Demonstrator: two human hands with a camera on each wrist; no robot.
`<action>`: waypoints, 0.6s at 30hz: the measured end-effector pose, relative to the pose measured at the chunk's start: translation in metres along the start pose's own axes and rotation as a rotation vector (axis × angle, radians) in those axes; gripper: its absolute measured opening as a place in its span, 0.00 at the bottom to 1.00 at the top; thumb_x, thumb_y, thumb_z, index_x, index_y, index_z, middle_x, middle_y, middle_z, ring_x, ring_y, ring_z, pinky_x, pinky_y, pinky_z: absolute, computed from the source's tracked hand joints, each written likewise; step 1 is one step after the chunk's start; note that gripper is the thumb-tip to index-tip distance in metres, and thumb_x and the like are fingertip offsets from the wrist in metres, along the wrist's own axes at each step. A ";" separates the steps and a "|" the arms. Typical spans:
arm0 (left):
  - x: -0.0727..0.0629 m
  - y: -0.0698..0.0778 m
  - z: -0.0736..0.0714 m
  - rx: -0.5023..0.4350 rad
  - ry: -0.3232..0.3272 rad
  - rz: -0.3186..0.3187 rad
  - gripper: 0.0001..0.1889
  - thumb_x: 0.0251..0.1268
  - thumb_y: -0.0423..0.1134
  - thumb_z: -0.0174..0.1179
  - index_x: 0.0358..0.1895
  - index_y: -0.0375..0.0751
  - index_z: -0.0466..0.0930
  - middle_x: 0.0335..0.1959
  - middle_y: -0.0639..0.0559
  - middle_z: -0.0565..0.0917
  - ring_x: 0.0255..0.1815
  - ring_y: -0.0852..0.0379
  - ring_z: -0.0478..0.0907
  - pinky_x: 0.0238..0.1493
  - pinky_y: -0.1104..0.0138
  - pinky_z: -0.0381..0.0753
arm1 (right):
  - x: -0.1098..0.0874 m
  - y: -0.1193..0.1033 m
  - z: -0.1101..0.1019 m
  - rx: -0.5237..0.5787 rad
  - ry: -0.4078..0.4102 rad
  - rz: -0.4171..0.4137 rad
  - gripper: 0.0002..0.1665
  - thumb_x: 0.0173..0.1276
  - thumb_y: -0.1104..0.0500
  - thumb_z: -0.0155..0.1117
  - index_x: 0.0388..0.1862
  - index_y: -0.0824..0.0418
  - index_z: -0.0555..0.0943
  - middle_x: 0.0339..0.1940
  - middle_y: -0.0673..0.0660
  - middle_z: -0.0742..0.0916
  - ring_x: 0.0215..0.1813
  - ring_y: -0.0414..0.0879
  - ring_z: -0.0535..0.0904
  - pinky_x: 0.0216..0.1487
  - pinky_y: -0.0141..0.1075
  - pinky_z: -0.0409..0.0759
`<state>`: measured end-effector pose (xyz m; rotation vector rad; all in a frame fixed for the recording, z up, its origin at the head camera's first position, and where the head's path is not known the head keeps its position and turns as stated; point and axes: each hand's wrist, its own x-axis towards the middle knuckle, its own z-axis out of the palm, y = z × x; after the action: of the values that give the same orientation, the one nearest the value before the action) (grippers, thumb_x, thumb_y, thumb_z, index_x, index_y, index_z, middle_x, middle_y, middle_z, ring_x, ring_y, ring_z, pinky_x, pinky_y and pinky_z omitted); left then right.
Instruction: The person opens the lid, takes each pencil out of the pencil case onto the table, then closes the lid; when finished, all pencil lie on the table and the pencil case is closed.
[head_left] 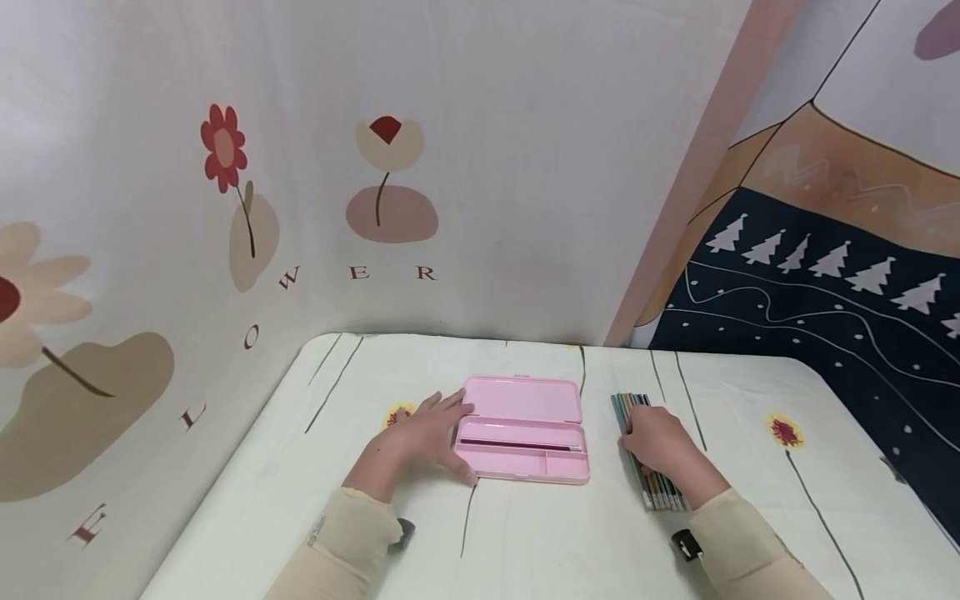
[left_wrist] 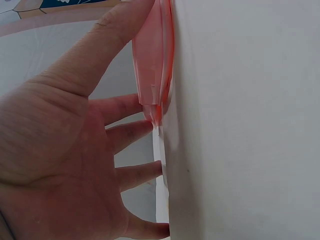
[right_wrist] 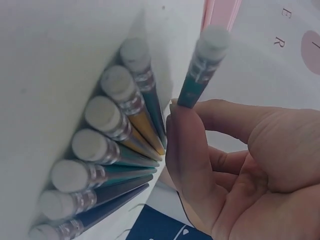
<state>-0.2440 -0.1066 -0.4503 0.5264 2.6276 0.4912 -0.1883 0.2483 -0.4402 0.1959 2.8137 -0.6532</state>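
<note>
A pink pencil case (head_left: 522, 400) lies open on the table, its lid folded back and a dark red pencil (head_left: 517, 446) in its long compartment. My left hand (head_left: 429, 437) rests at the case's left end, fingers spread and fairly straight; in the left wrist view the thumb reaches along the case (left_wrist: 150, 55). To the right, my right hand (head_left: 662, 440) is over a row of pencils (head_left: 667, 502). Thumb and finger pinch a green pencil (right_wrist: 196, 75) with a white eraser, raised above several others (right_wrist: 117, 115) in the right wrist view.
A white cloth with printed flowers (head_left: 786, 432) covers the table (head_left: 555, 542). Behind it hangs a pale sheet with flower prints (head_left: 525, 208). A dark panel with white trees (head_left: 810, 308) stands on the right.
</note>
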 end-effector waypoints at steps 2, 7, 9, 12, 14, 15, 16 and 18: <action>0.000 0.000 0.000 0.000 -0.002 0.000 0.63 0.41 0.64 0.85 0.84 0.54 0.63 0.91 0.56 0.52 0.93 0.39 0.44 0.82 0.22 0.43 | 0.000 0.000 0.000 -0.005 0.007 -0.006 0.06 0.76 0.64 0.64 0.40 0.68 0.80 0.28 0.59 0.84 0.19 0.44 0.83 0.24 0.34 0.82; -0.001 0.000 0.001 0.007 -0.005 0.006 0.63 0.41 0.65 0.85 0.84 0.54 0.63 0.91 0.56 0.53 0.92 0.39 0.45 0.81 0.22 0.45 | -0.001 -0.001 0.001 -0.011 0.024 -0.025 0.06 0.76 0.65 0.63 0.41 0.68 0.78 0.27 0.59 0.83 0.19 0.45 0.83 0.23 0.35 0.81; -0.001 0.000 0.001 0.008 -0.004 0.009 0.63 0.42 0.65 0.85 0.84 0.54 0.63 0.91 0.56 0.53 0.92 0.38 0.45 0.81 0.22 0.45 | -0.001 -0.002 0.001 -0.016 0.028 -0.029 0.05 0.76 0.65 0.63 0.41 0.68 0.77 0.27 0.59 0.83 0.19 0.45 0.83 0.23 0.35 0.81; -0.001 0.000 0.000 0.008 0.001 0.014 0.63 0.41 0.65 0.85 0.84 0.54 0.63 0.91 0.56 0.53 0.92 0.38 0.45 0.81 0.22 0.45 | -0.001 -0.002 0.001 -0.022 0.027 -0.030 0.05 0.76 0.65 0.62 0.41 0.68 0.77 0.27 0.59 0.83 0.20 0.45 0.83 0.23 0.35 0.81; 0.000 -0.001 0.000 0.008 0.003 0.016 0.63 0.41 0.65 0.85 0.84 0.54 0.63 0.91 0.56 0.53 0.92 0.38 0.45 0.81 0.21 0.45 | -0.001 -0.003 0.001 -0.023 0.023 -0.029 0.05 0.77 0.65 0.62 0.41 0.68 0.78 0.27 0.59 0.84 0.20 0.45 0.83 0.23 0.35 0.81; 0.000 -0.001 0.000 0.007 0.004 0.018 0.63 0.41 0.65 0.85 0.84 0.53 0.64 0.91 0.56 0.53 0.92 0.38 0.45 0.81 0.21 0.45 | -0.001 -0.003 0.001 -0.024 0.020 -0.029 0.05 0.77 0.65 0.62 0.41 0.68 0.78 0.27 0.59 0.84 0.20 0.45 0.83 0.23 0.35 0.81; 0.000 -0.001 0.000 0.008 0.005 0.019 0.63 0.41 0.65 0.85 0.84 0.53 0.64 0.91 0.56 0.53 0.92 0.38 0.45 0.81 0.21 0.45 | -0.001 -0.003 0.001 -0.023 0.018 -0.028 0.05 0.77 0.66 0.62 0.42 0.68 0.78 0.27 0.59 0.83 0.20 0.45 0.83 0.23 0.35 0.81; 0.001 -0.002 0.000 0.011 0.005 0.022 0.63 0.41 0.65 0.85 0.84 0.53 0.64 0.91 0.56 0.53 0.92 0.38 0.45 0.80 0.21 0.46 | -0.001 -0.003 0.001 -0.023 0.013 -0.030 0.04 0.77 0.66 0.61 0.42 0.68 0.78 0.28 0.59 0.83 0.21 0.45 0.83 0.23 0.35 0.81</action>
<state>-0.2450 -0.1075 -0.4515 0.5587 2.6332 0.4854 -0.1880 0.2455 -0.4393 0.1545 2.8405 -0.6280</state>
